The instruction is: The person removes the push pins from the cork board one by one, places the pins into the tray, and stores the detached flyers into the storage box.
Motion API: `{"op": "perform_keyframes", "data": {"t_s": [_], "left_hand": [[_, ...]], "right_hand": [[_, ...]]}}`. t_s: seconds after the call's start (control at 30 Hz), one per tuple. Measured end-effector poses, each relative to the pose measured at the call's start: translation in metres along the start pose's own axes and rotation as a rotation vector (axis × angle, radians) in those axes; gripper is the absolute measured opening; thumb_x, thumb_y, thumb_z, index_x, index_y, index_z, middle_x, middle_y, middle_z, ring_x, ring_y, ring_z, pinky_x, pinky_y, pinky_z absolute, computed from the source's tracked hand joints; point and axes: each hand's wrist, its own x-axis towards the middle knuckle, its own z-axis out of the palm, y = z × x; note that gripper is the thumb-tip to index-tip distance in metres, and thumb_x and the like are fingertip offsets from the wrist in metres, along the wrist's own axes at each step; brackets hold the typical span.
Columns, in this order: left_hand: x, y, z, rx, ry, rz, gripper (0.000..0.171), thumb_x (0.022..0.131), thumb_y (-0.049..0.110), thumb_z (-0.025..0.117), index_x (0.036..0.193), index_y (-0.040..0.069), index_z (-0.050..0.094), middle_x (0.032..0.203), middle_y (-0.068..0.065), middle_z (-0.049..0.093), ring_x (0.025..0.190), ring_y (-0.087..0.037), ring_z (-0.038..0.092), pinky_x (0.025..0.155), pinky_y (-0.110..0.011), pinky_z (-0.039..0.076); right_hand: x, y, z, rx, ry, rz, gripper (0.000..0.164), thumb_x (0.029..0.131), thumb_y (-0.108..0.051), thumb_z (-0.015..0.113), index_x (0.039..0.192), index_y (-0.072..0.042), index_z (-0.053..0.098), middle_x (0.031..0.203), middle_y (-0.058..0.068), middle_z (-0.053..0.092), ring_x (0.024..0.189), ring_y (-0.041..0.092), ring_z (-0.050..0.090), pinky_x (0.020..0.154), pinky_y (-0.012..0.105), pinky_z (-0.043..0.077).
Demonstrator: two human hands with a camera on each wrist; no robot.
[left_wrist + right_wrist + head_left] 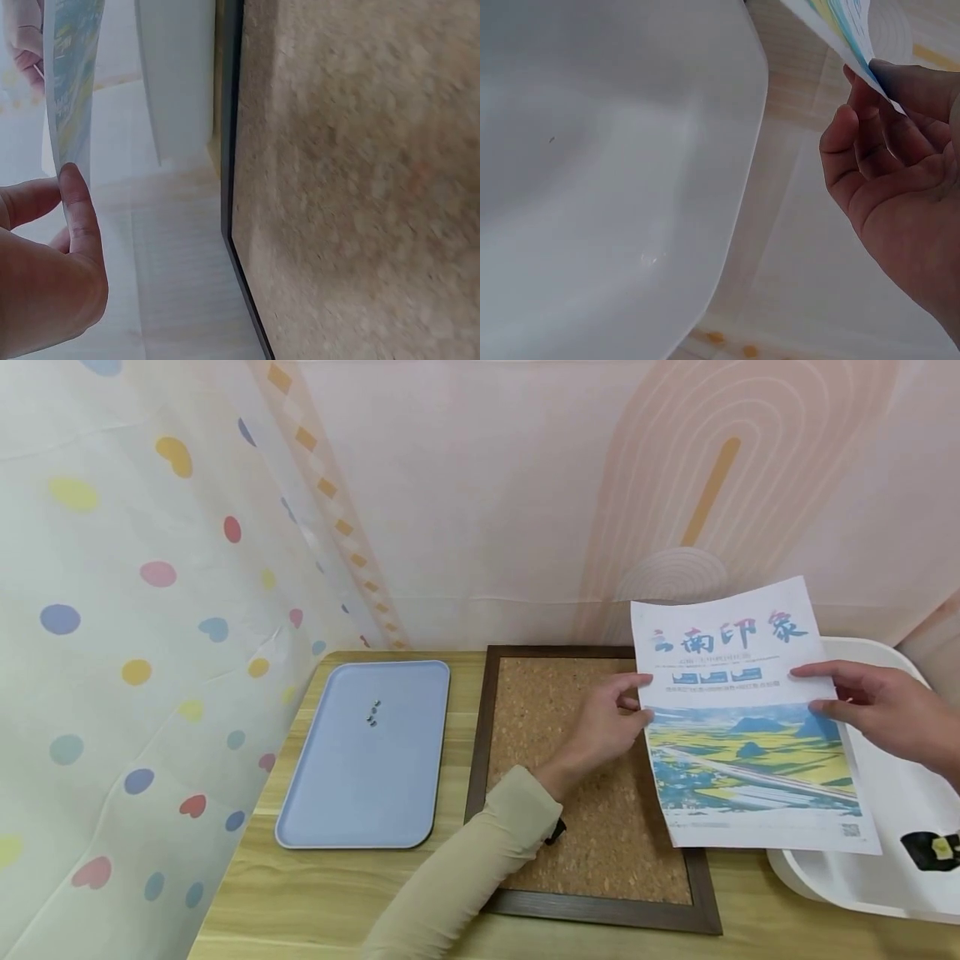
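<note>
A printed paper poster [750, 760] with large brush-style lettering and a painted landscape is held up over the right part of a framed cork board [592, 843]. My left hand [600, 718] pinches its left edge between thumb and fingers, and the left wrist view shows that grip [60, 262] beside the cork. On the opposite edge, my right hand [892, 706] pinches the sheet; thumb and fingers meet on the paper in the right wrist view, above and beside a white tub. The sheet bows slightly, its lower right part overlapping the tub in the head view.
A blue tray [352, 793] with several tiny metallic pieces [372, 714] lies on the wooden table [247, 893] at left. The white tub [847, 877] at right holds a small black and yellow item [930, 850]. Patterned curtains [465, 485] hang behind and at left.
</note>
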Motion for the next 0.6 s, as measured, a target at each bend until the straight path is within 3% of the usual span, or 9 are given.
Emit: {"op": "perform_keyframes", "data": {"t_s": [0.37, 0.6], "left_hand": [[0.009, 0.015, 0.026, 0.026, -0.01, 0.033, 0.044, 0.095, 0.007, 0.065, 0.138, 0.017, 0.058, 0.128, 0.002, 0.058, 0.08, -0.002, 0.053, 0.058, -0.019, 0.046], [0.009, 0.025, 0.044, 0.02, -0.055, 0.042, 0.045, 0.096, 0.008, 0.064, 0.139, 0.018, 0.057, 0.136, 0.005, 0.054, 0.086, 0.001, 0.053, 0.061, -0.017, 0.047]], "right_hand": [[-0.006, 0.025, -0.008, 0.064, 0.113, -0.002, 0.036, 0.098, -0.003, 0.059, 0.132, 0.004, 0.052, 0.129, 0.037, 0.044, 0.07, 0.009, 0.057, 0.06, 0.013, 0.049], [-0.009, 0.05, -0.012, 0.095, 0.189, -0.019, 0.044, 0.097, 0.004, 0.056, 0.133, -0.02, 0.059, 0.127, 0.032, 0.045, 0.072, -0.007, 0.052, 0.06, 0.009, 0.047]]}}
